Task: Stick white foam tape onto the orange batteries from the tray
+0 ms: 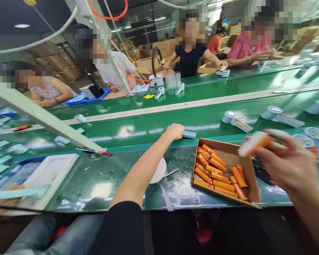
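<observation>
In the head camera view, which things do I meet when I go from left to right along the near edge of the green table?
White tray → red-handled tool → left hand on a pale flat piece → cardboard box of orange cells → right hand holding one orange cell.

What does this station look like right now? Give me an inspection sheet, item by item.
Surface: green conveyor belt beyond a wet-looking green bench.
Job's things: cardboard box of orange cylindrical cells; pale handle-shaped part on the belt.
Clutter: white tray at left, white disc, red-handled tool, more round-headed units on the belt.
Hands: left hand stretched out to the belt, touching the pale part; right hand raised, holding one orange cell, blurred.
Cables: orange hose overhead; black hose across the line.
Surroundings: several people seated on the far side, stacked cartons behind.
</observation>
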{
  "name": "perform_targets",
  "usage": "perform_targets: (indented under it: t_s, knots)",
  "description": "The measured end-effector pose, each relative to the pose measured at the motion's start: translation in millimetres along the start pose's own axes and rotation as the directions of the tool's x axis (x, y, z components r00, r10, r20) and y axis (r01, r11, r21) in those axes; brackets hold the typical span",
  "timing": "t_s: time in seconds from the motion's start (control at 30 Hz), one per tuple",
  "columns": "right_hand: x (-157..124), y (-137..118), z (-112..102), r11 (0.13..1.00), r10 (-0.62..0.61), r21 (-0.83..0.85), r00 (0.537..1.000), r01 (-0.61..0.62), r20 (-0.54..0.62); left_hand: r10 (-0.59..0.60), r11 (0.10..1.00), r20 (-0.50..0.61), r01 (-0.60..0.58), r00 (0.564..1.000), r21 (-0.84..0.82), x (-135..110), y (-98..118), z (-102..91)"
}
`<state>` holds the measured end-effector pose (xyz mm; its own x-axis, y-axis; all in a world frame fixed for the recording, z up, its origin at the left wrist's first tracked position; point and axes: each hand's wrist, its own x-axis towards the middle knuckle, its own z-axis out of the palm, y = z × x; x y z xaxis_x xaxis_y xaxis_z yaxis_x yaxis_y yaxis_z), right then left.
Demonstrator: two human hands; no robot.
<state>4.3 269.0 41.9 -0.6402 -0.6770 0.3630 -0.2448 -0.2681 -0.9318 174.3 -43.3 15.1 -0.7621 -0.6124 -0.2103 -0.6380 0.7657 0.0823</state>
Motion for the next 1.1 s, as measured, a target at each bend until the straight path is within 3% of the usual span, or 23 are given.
perform_targets:
  t_s: [0.03,0.1,0.17,0.23,0.3,0.37,0.5,0.63,0.73,0.83,0.9,0.93,0.97,1.0,1.03,1.1]
  knots:
    - [19.9,2.5,17.6,0.999,-0.01,-0.037,0.994,0.014,0.111,0.02,1.0,0.012,-0.02,1.0,-0.021,3.2,1.0,-2.8]
    - [61.1,13.4,56.8,0.968,-0.072,-0.205,0.939,0.148,0.336,0.054,0.996,0.021,-0.052,0.998,-0.065,6.6,-2.4,-10.4]
    - [95.3,29.4,95.7,0.901,-0.036,-0.347,0.843,0.26,0.537,0.069,0.992,0.009,-0.067,0.998,-0.104,6.4,-8.8,-17.3]
    - [116.6,45.8,127.5,0.755,0.079,-0.518,0.727,0.403,0.682,0.064,0.989,-0.018,-0.066,0.998,-0.132,4.9,-14.3,-20.6]
    - [125.8,59.1,147.5,0.594,0.196,-0.616,0.649,0.517,0.735,0.045,0.988,-0.049,-0.052,0.998,-0.148,4.4,-16.9,-19.0]
    - [126.8,67.8,156.5,0.503,0.261,-0.646,0.611,0.575,0.747,0.015,0.986,-0.075,-0.027,0.997,-0.165,3.9,-15.1,-14.0]
    - [120.4,77.3,165.3,0.401,0.368,-0.628,0.511,0.667,0.777,-0.058,0.975,-0.091,0.037,0.994,-0.22,-4.5,1.8,-4.1]
    - [116.8,91.0,189.6,0.323,0.473,-0.569,0.392,0.756,0.789,-0.133,0.95,-0.109,0.095,0.985,-0.298,-11.8,17.8,-4.1]
    - [120.0,97.5,199.4,0.289,0.494,-0.525,0.345,0.801,0.798,-0.174,0.918,-0.181,0.093,0.968,-0.387,-32.5,19.0,-7.0]
    - [131.2,97.1,181.5,0.27,0.484,-0.545,0.378,0.794,0.789,-0.163,0.879,-0.338,-0.019,0.927,-0.476,-95.6,18.5,11.8]
    - [140.5,96.6,163.3,0.244,0.454,-0.618,0.475,0.747,0.753,-0.218,0.805,-0.404,-0.07,0.888,-0.589,-155.3,14.4,45.0]
    - [144.7,97.3,156.8,0.227,0.432,-0.666,0.539,0.711,0.723,-0.303,0.724,-0.391,-0.057,0.869,-0.688,-185.4,9.6,65.6]
    - [148.3,98.8,153.6,0.209,0.41,-0.714,0.603,0.669,0.685,-0.543,0.378,-0.252,-0.035,0.801,-0.925,-212.9,2.8,86.5]
    - [151.4,101.0,154.2,0.194,0.389,-0.757,0.66,0.624,0.643,-0.615,0.238,-0.136,0.019,0.777,-0.971,-236.4,-5.8,105.9]
    - [154.0,103.4,158.2,0.185,0.374,-0.792,0.704,0.581,0.604,-0.637,0.162,-0.061,0.057,0.768,-0.985,-255.1,-15.6,122.3]
    - [157.5,106.5,170.9,0.195,0.358,-0.832,0.752,0.519,0.553,-0.664,0.014,0.088,0.13,0.743,-0.991,-279.2,-36.7,143.0]
